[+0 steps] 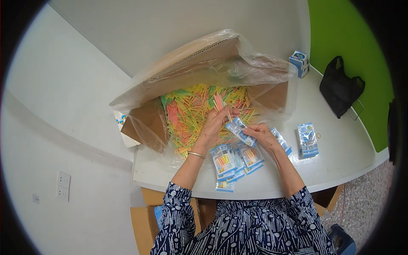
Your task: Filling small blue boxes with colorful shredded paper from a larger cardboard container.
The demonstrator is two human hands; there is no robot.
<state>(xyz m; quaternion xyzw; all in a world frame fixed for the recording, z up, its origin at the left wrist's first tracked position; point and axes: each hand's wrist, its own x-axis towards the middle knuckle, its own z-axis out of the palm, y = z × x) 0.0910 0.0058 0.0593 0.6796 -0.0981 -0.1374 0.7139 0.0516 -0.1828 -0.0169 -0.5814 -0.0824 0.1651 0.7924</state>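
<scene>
My left hand is closed round a small bundle of pink and yellow sticks, held over an open carton. In my right hand is a small blue-and-clear plastic packet, pinched at its lower right side. The sticks' lower ends meet the packet's upper end; whether they are inside it I cannot tell. Beneath them, the plastic-lined cardboard box holds a heap of loose yellow, green and pink sticks. Several packets with sticks in them lie overlapping on the table just below my hands.
On the white table, a stack of flat packets lies to the right, beside a rubber band. Small blue-and-white boxes stand at the far right corner, near a black plastic bag. Another packet lies behind my right wrist.
</scene>
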